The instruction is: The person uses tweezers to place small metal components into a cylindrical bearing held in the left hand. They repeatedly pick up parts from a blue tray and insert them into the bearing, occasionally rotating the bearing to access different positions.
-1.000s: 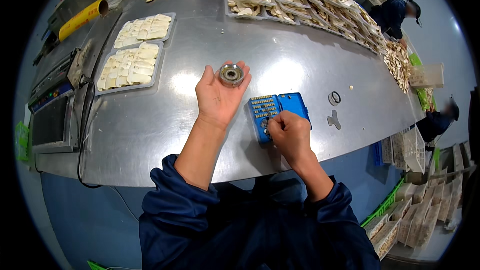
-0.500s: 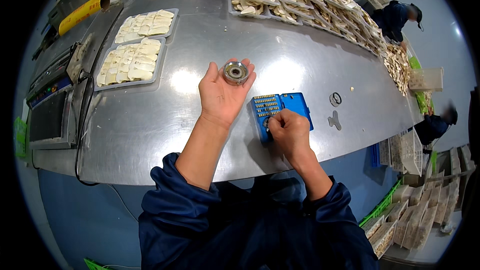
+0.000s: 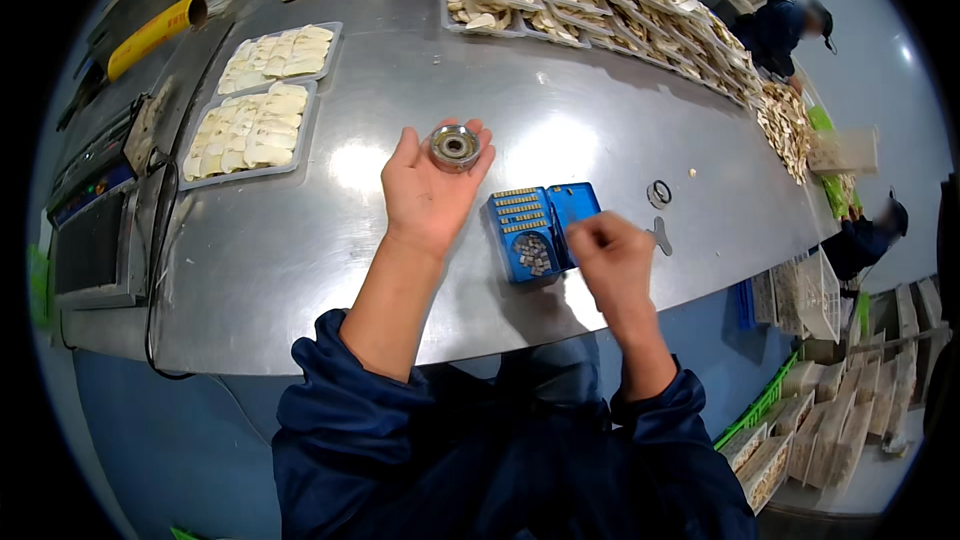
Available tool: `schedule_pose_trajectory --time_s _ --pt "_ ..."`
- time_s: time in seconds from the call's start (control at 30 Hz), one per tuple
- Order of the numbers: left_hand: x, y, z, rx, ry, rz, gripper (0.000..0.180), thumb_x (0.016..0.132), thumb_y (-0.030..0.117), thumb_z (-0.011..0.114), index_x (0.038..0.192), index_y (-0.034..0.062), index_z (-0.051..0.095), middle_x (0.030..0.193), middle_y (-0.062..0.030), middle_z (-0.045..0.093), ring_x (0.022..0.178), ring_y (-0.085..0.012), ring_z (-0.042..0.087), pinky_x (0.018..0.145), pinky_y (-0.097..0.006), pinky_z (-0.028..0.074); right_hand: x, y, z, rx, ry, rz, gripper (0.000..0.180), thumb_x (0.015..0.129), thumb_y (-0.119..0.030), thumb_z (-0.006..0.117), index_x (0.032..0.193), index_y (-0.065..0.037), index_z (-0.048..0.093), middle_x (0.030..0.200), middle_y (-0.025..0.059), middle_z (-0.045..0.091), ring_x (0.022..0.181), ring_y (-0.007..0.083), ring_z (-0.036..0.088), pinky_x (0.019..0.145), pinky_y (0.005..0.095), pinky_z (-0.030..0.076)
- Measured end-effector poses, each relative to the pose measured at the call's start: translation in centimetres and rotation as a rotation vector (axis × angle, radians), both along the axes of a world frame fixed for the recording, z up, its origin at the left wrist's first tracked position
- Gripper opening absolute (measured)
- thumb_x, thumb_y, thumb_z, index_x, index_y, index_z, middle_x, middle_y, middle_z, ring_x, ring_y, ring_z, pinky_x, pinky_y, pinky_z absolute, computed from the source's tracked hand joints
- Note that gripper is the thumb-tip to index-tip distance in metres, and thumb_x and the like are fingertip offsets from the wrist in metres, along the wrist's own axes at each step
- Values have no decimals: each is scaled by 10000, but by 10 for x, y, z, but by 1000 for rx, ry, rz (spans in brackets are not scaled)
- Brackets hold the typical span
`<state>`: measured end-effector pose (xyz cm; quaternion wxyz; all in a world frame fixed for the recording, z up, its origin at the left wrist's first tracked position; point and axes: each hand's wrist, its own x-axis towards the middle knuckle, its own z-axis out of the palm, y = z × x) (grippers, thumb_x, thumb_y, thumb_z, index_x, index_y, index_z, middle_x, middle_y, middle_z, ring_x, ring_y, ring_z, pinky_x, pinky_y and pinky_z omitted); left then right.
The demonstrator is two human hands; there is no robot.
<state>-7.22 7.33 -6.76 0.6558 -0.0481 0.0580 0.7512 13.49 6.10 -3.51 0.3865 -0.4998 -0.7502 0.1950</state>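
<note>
My left hand (image 3: 428, 198) lies palm up, holding a round metal part (image 3: 455, 147) with a ringed face and a central hole on its fingers. My right hand (image 3: 612, 252) is closed in a pinch above the table, just right of the blue case; whatever its fingertips hold is hidden. The opened blue case (image 3: 520, 240) has rows of small brass-coloured pieces (image 3: 519, 210) and a round well of small grey pieces (image 3: 533, 254). Right of my right hand lie a ring-shaped part (image 3: 659, 194) and a flat grey metal piece (image 3: 661, 236).
Two trays of pale slices (image 3: 240, 130) stand on the steel table (image 3: 340, 240) at left, beside a machine (image 3: 100, 250) and cable. Stacked trays of slices (image 3: 620, 15) fill the far right. People work at the far side and right; crates (image 3: 810, 290) stand below.
My right hand has lifted out of the blue case and moved right, uncovering the well of grey pieces. My left hand still holds the round part; the whole view has shifted slightly.
</note>
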Motion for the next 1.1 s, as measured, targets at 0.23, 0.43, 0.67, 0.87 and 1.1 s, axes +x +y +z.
schedule_pose_trajectory --time_s 0.23,0.43,0.67,0.87,1.1 --pt "6 -1 8 15 6 -33 511 1019 370 242 1269 -67 330 1390 -300 257 1355 -415 230 1143 -499 208 138 94 4 -86 -493 -505 224 805 -234 644 782 -14 681 668 161 630 651 309 626 621 383 474" --pt "3 -3 6 -2 -6 -28 497 1018 364 266 1258 -63 348 1402 -299 255 1355 -422 232 1137 -511 218 125 88 -14 191 -762 -428 193 796 -206 659 847 -26 707 806 136 663 754 335 628 711 401 498" --pt "4 -3 0 18 -50 -55 508 1015 364 283 1278 -67 343 1423 -299 240 1359 -429 221 1133 -527 214 21 64 -7 35 -473 36 188 810 -188 621 834 -21 705 836 163 656 781 323 639 725 399 510" --pt "6 -4 5 -14 -1 -69 491 1007 408 297 1194 -30 413 1303 -254 393 1275 -390 355 1111 -487 268 7 79 -23 -82 -622 -56 223 799 -232 622 797 -26 707 810 191 663 731 353 647 698 412 520" --pt "2 -4 4 -4 -112 -20 509 994 360 351 1238 -87 375 1385 -307 301 1330 -440 263 1113 -536 241 36 77 2 -326 150 -78 167 800 -137 613 801 20 668 736 143 669 643 216 653 601 302 523"
